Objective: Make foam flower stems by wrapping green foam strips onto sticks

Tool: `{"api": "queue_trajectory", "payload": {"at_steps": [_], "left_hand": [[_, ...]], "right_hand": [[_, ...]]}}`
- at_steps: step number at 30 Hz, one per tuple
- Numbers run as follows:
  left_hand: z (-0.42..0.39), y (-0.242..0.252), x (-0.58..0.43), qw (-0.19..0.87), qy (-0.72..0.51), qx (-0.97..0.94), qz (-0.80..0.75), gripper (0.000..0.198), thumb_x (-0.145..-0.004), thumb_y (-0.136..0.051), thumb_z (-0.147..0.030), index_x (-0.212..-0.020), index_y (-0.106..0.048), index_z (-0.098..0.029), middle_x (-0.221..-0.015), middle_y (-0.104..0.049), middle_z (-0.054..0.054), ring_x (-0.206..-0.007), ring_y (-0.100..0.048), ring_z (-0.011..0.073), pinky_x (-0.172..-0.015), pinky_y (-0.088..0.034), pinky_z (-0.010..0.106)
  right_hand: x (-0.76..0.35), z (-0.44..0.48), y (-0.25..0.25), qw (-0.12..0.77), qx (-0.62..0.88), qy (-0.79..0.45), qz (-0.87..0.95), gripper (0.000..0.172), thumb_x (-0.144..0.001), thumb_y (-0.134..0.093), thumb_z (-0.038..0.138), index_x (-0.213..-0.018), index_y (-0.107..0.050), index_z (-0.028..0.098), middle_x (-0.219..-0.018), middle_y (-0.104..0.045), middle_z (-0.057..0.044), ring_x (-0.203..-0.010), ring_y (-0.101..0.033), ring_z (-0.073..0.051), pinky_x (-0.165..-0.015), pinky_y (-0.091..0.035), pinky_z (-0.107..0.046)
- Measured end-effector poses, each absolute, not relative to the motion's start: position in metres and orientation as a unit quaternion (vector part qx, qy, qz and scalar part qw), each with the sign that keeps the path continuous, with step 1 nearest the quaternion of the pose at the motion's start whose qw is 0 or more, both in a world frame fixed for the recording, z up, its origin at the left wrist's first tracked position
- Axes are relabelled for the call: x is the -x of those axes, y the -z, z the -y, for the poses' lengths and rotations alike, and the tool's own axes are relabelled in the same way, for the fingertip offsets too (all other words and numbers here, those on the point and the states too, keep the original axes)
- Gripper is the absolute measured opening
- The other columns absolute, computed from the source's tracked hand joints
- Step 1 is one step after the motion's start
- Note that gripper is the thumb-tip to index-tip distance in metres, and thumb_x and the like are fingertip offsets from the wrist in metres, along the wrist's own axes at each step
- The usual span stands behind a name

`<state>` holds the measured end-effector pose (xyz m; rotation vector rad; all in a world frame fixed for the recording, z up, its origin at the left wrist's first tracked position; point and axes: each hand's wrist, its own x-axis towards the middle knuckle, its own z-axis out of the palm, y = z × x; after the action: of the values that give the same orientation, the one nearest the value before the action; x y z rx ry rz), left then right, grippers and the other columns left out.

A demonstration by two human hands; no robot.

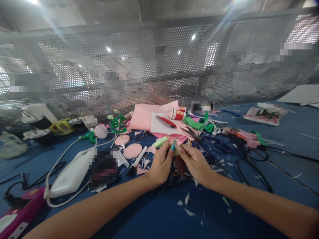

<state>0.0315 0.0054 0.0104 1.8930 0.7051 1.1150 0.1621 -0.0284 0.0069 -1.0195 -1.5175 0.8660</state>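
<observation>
Pale green paper (160, 142) is what the person's hands are busy with, over the middle of the blue table (149, 215), just at the near edge of a heap of cut sheets. From where I stand, the left hand (159, 164) and the right hand (196, 164) meet at their fingertips, both closed in a pinch; a small greenish bit shows below the meeting point, and a flat strip of the same colour sticks out beyond the left hand's forefinger. I can't tell whether those two bits are one piece, since the fingers cover the join. My reading is that the step in hand is fine fingertip shaping, perhaps folding or rolling, though the hidden part keeps me from saying which. The next move seems to call for small, even pressure from both thumbs, one side kept firm while the other works the paper along. Scissors (195, 135) lie just beyond the right hand, blades on the heap, with the pink paper (142, 118) and a red cutter (165, 121) farther back. Pink discs (133, 151) lie to the left of the hands, and loose scraps (187, 198) litter the table nearer the person.
</observation>
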Motion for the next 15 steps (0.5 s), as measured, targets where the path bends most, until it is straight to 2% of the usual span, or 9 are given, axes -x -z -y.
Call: {"api": "queue_trajectory", "payload": {"at_steps": [3,8,15], "left_hand": [[-0.0049,-0.0104,-0.0311,0.384,-0.443,-0.755,-0.295,0.026,-0.09,-0.037,-0.041,-0.08,-0.047,-0.019,-0.067,-0.051,-0.002,-0.061,-0.048,0.0118,-0.06,-0.041,0.025],[-0.0058,-0.0101,-0.0299,0.359,-0.446,-0.761,-0.305,0.027,-0.089,-0.038,-0.042,-0.076,-0.046,-0.02,-0.061,-0.052,-0.002,-0.057,-0.049,0.0126,-0.056,-0.041,0.026],[-0.006,-0.0075,-0.0298,0.389,-0.441,-0.755,-0.289,0.024,-0.09,-0.037,-0.041,-0.078,-0.044,-0.021,-0.059,-0.052,-0.003,-0.052,-0.049,0.012,-0.051,-0.042,0.026]], "right_hand": [[-0.1598,0.0291,-0.0067,0.537,0.412,-0.424,0.601,0.036,-0.086,-0.041,0.054,-0.071,-0.045,0.021,-0.049,-0.05,0.004,-0.039,-0.051,-0.012,-0.037,-0.043,-0.024],[-0.1579,0.0303,-0.007,0.554,0.41,-0.432,0.582,0.035,-0.083,-0.049,0.051,-0.069,-0.047,0.02,-0.051,-0.051,0.004,-0.04,-0.053,-0.012,-0.039,-0.047,-0.024],[-0.1573,0.031,-0.0076,0.569,0.384,-0.487,0.54,0.038,-0.078,-0.051,0.057,-0.07,-0.048,0.02,-0.052,-0.055,0.003,-0.039,-0.054,-0.013,-0.039,-0.05,-0.027]]}}
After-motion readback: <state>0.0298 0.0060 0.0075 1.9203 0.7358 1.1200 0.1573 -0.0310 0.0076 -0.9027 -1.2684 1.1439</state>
